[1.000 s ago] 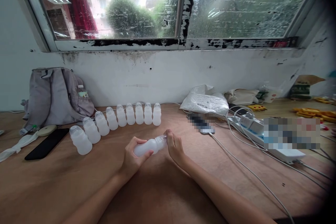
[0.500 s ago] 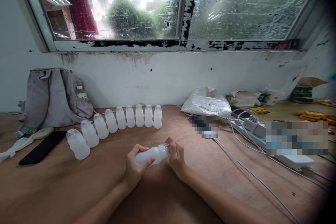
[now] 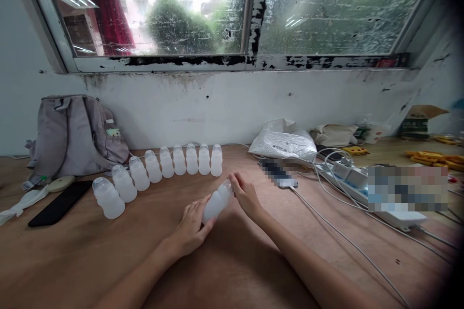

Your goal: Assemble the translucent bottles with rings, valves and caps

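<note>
The left hand grips one frosted-white waisted plastic bottle; the right hand pinches its clear cap; nine matching bottles stand beyond.

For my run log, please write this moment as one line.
left hand: holds frosted white plastic bottle, tilted | right hand: at its clear cap | beyond: row of nine similar capped bottles, upright

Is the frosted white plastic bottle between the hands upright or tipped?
Tipped: the frosted white plastic bottle leans, its clear top slanting toward the right hand.
</note>
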Demonstrator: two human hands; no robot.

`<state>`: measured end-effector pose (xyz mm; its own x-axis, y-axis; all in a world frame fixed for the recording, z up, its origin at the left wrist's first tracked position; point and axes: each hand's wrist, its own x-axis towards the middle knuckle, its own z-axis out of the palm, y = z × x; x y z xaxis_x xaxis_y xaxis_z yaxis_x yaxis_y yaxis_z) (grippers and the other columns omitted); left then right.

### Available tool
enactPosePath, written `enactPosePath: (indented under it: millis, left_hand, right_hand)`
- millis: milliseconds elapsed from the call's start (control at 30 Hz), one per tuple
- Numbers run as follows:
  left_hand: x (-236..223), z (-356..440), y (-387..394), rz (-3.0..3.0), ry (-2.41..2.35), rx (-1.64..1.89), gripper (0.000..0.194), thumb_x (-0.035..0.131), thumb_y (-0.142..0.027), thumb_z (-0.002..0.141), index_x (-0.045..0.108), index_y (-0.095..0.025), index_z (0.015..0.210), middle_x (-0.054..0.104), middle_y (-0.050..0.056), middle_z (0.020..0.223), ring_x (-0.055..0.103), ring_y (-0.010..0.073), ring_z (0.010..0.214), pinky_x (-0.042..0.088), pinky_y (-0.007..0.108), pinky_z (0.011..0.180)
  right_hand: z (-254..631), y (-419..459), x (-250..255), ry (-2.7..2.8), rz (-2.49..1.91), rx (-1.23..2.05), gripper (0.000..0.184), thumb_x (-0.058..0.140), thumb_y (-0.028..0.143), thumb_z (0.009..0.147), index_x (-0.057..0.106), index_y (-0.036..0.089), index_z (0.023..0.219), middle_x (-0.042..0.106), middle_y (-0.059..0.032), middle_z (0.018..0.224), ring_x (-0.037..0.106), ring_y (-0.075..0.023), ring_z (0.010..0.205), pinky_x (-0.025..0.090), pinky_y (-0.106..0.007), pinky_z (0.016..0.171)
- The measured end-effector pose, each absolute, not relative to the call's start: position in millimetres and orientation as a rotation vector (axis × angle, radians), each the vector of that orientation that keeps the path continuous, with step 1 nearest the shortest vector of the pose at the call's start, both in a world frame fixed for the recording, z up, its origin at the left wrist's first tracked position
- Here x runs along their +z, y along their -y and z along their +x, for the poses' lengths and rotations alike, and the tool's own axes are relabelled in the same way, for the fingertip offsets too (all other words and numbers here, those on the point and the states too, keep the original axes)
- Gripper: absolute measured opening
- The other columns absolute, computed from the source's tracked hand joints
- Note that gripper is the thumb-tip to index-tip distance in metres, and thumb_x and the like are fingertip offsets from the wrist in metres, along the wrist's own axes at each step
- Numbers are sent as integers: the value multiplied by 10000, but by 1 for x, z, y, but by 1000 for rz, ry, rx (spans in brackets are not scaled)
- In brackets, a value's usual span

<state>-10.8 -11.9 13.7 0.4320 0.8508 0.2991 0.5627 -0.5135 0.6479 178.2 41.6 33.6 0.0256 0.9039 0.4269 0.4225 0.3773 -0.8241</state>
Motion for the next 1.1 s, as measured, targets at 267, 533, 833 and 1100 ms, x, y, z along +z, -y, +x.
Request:
enactPosePath:
  millis: [267,533,833,1100]
  left_hand:
    - [-10,-9,6,2464,-1465,650,432,342,-447,834,428,-204,1181,458,100,1240,306,262,1211,190,487,998]
    - [-7,-9,6,2397,-1559,540,621,303,-535,809,339,-127,1276,318,140,1354,224,266,1264,169,463,1016]
    - [-12,-11,4,2401,-1590,511,682,274,-551,808,270,-95,1315,283,153,1369,207,262,1273,171,441,1024]
    - [-11,-12,4,2408,-1570,541,672,248,-544,821,252,-94,1321,286,148,1368,213,256,1271,181,438,1025]
  right_hand:
    - [145,-15,18,2020,-860,723,539,625,353,671,395,215,1139,563,-62,1006,537,-195,892,413,-298,771]
    - [182,-79,-7,1693,-1280,558,457,634,361,625,461,181,1008,593,-63,880,553,-215,793,423,-336,709]
    - [208,-130,-6,1658,-1355,551,520,647,338,605,470,175,1067,614,-82,928,558,-234,898,409,-352,767]
    - [208,-133,-6,1732,-1270,458,497,589,359,675,447,119,1087,568,-142,1026,537,-241,976,415,-315,781]
